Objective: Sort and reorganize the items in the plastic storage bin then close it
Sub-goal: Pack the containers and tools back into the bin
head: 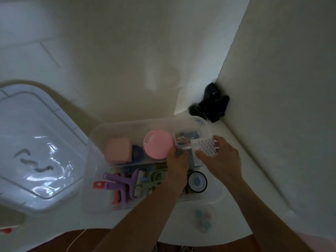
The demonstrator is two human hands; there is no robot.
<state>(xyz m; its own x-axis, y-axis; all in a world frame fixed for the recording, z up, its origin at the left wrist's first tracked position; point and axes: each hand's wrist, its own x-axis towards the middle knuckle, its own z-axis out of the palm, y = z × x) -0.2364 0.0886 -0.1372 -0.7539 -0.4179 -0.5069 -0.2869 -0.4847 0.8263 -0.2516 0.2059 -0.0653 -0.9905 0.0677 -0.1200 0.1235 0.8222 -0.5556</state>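
On a white table (245, 160), the right hand (221, 154) pinches a white lattice-patterned box (207, 147) over the clear plastic storage bin (94, 142), the left hand (179, 160) curled just beside it.

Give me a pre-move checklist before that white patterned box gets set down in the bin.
1. Right hand grips the white patterned box: ok.
2. Left hand is inside the bin, beside the pink round container: ok.
3. Free floor space in the bin under the box: cannot tell, hands hide it.
4. Small clear container of bits sits right beside the box; clearance: not ok.
5. Lid lies off to the left, out of the way: ok.
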